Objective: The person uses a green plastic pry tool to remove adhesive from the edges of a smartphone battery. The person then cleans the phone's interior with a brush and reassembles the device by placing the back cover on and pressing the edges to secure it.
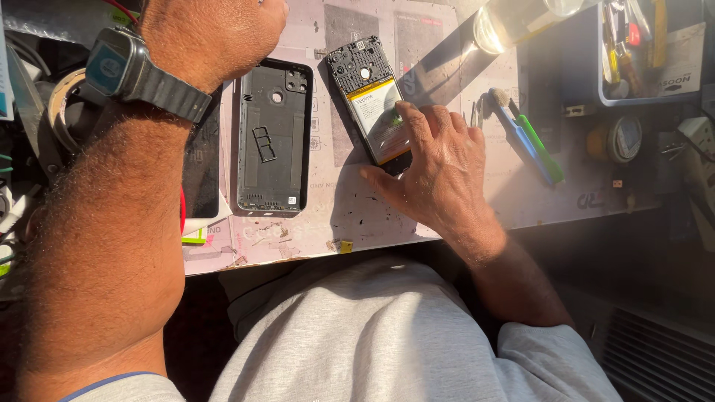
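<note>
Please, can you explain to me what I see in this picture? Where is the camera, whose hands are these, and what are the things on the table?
The camera sits on a person's head and looks down at their own two bare hands. The right hand rests on an opened phone, fingers on its battery. The left hand, with a wristwatch, reaches toward the far edge and holds nothing visible. Between them lies the phone's black back cover on a work mat. A blue and a green brush lie to the right.
</note>
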